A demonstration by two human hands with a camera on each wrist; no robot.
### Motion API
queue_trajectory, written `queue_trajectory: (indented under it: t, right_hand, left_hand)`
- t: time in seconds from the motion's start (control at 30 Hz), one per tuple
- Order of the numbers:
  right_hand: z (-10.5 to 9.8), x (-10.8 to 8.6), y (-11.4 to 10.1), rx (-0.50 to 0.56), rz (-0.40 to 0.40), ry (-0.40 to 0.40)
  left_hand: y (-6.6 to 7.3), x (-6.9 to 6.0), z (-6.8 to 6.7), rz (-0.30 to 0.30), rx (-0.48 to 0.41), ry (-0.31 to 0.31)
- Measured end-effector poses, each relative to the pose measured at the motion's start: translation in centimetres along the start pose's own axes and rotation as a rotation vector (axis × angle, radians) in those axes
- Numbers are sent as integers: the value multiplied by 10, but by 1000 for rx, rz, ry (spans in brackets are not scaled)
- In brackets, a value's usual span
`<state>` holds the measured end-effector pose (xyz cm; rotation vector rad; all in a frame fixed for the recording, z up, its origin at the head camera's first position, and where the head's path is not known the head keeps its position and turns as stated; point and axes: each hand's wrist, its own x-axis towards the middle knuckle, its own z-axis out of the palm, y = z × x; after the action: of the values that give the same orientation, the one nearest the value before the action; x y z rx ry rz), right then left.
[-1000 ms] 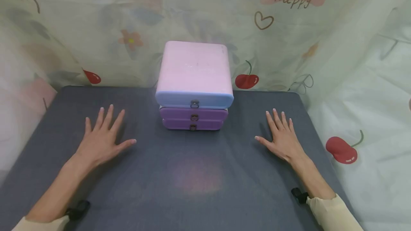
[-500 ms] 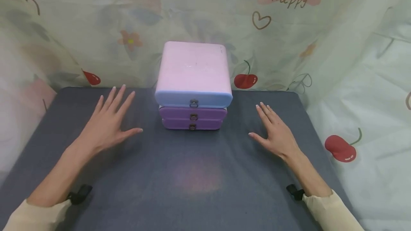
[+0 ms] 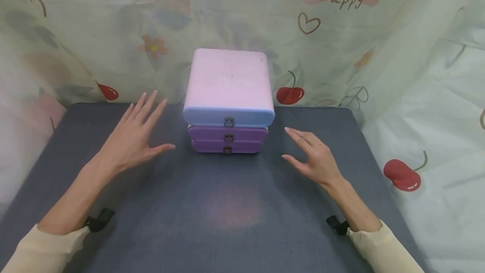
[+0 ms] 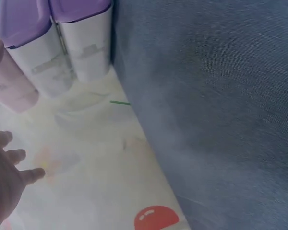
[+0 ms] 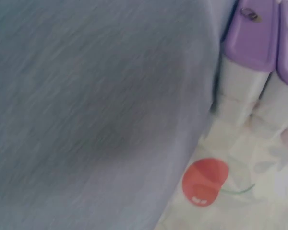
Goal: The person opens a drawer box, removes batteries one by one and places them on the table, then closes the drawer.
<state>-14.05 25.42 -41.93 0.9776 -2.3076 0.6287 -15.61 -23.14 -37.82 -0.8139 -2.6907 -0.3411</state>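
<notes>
A small stack of drawers stands at the back middle of the table. Its top unit is pink with a blue front, and below it are two purple drawer fronts; each front carries a small metal ring pull. To the left of the stack my left hand hovers with fingers straight and thumb spread, touching nothing. My right hand is raised to the right of the stack, fingers extended towards it and apart from it. White drawer sides show in the left wrist view.
The stack stands on a table with a dark grey cloth. A patterned curtain with cherries and lettering hangs right behind the table, and white fabric hangs along the right side. Black straps are on both wrists.
Both hands have lifted off the table and moved inward towards the drawer stack, the left also going forward. The stack has stayed in place.
</notes>
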Motion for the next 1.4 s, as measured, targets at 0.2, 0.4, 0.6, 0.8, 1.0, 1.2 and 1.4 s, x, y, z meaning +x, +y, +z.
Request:
queue_trajectory:
  t: [0.2,0.4,0.6,0.8,1.0,1.2,1.4]
  right_hand:
    - [9,17,-17,214,-65,124]
    - [19,37,-32,389,-39,157]
    - [31,52,-44,503,-14,170]
    - [38,61,-51,537,44,201]
    - [37,72,-63,571,112,202]
    - [28,86,-86,635,189,166]
    - [31,90,-94,743,302,110]
  left_hand:
    - [4,14,-1,74,-100,59]
    - [11,30,-4,112,-185,107]
    - [15,38,-8,109,-288,95]
    - [17,46,-10,101,-404,80]
    - [16,51,-12,79,-506,91]
    - [18,58,-15,62,-661,68]
    - [20,70,-16,41,-748,60]
